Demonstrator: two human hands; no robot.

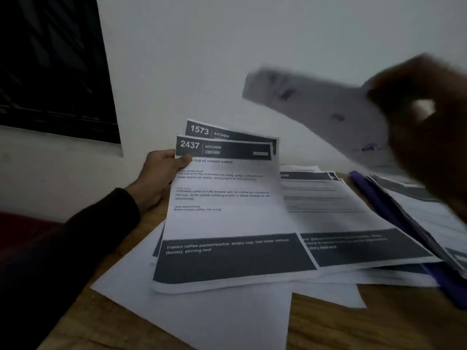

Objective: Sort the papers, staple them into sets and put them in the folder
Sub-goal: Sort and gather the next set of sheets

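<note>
Blank white sheets (202, 306) lie nearest us, spread flat over the wooden desk (353, 329) and reaching toward its left edge. On top of them, toward the right side of the desk, we see a loose heap of printed pages (353, 218) with dark bands across their lower ends. Just beside that heap on the right lies a purple folder (374, 195), with more printed pages resting on it.

Our left hand (161, 175) comes in from the left in a dark sleeve (83, 238) and pinches two printed sheets by their upper left corner, thumb on the front. The front one, the 2437 sheet (227, 218), is headed KITCHEN and speaks of instant coffee; its lower end rests on the blank sheets. Behind it the 1573 sheet (222, 132), also headed KITCHEN, shows only its top band.

Our right hand (424, 102) is raised above the right side of the desk, well apart from the left one and higher than the folder. It is badly blurred, but its fingers seem curled on a single sheet (316, 104), which is tilted in the air and too smeared to read.

Beyond the desk stands a pale wall (227, 46), with a dark window (50, 66) at the far left.
</note>
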